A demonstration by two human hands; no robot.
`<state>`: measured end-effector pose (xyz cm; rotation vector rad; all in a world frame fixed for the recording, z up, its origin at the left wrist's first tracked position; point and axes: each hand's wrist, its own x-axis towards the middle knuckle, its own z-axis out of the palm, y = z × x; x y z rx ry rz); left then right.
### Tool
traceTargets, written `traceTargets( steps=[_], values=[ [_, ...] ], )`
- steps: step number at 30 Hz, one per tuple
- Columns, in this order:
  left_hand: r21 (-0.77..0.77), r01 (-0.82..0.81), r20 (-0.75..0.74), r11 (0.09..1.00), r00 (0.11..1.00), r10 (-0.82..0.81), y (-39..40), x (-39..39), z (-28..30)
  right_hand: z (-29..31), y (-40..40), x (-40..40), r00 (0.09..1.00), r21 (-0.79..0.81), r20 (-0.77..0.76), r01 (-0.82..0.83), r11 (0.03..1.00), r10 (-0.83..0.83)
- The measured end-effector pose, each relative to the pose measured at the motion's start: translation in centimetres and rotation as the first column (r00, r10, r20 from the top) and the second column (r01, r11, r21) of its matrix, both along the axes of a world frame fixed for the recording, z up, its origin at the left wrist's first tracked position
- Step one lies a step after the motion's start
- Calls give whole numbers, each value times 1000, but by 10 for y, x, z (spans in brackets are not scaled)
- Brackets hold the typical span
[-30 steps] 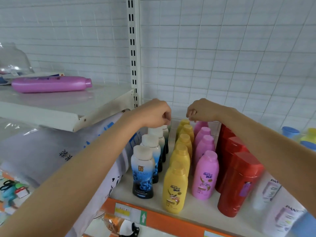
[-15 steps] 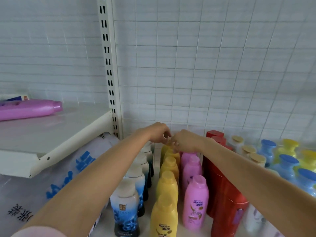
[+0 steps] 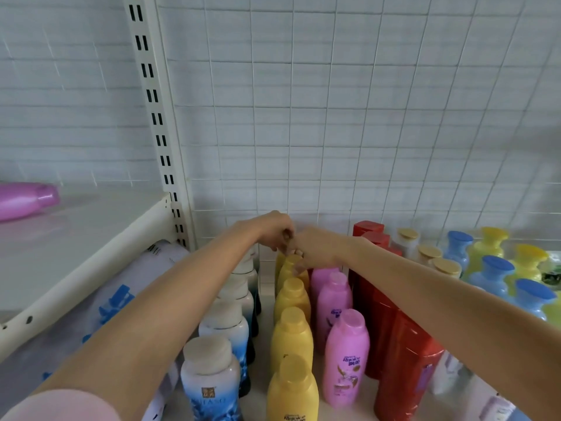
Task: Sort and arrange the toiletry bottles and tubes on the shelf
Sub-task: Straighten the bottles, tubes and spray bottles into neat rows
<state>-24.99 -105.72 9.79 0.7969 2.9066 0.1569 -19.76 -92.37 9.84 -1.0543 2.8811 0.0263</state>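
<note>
Reaching to the back of the white shelf (image 3: 267,294), both hands are meeting over the rear end of the row of yellow plastic bottles (image 3: 292,332): the left hand (image 3: 274,229) is hovering with its fingers curled, fingertips bunched just above the rearmost yellow cap, while the right hand (image 3: 312,249) is lying with its fingers curled down around the top of that bottle. Standing in neighbouring rows are the white-and-blue bottles (image 3: 212,378) on the left and the pink bottles (image 3: 346,360) and tall red bottles (image 3: 403,354) on the right
</note>
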Motion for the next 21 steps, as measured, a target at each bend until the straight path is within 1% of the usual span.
traceTargets(
  steps=[4, 11, 15, 21],
  values=[
    [38, 9, 12, 999, 1000, -10, -4, -2, -1, -1, -3, 0, 1000, -35, -5, -8, 999, 8],
    [123, 9, 74, 992, 997, -18, -10, 2, 0, 5, -11, 2, 999, 34, 36, 3, 999, -4],
    [221, -26, 114, 975, 993, 1, -13, 6, 1, 6, -11, 1, 1000, 45, 0, 5, 999, -5],
    [243, -37, 100, 969, 995, 13, -16, 13, 0, 7, -11, 6, 1000, 57, -9, 17, 998, -16]
  ],
)
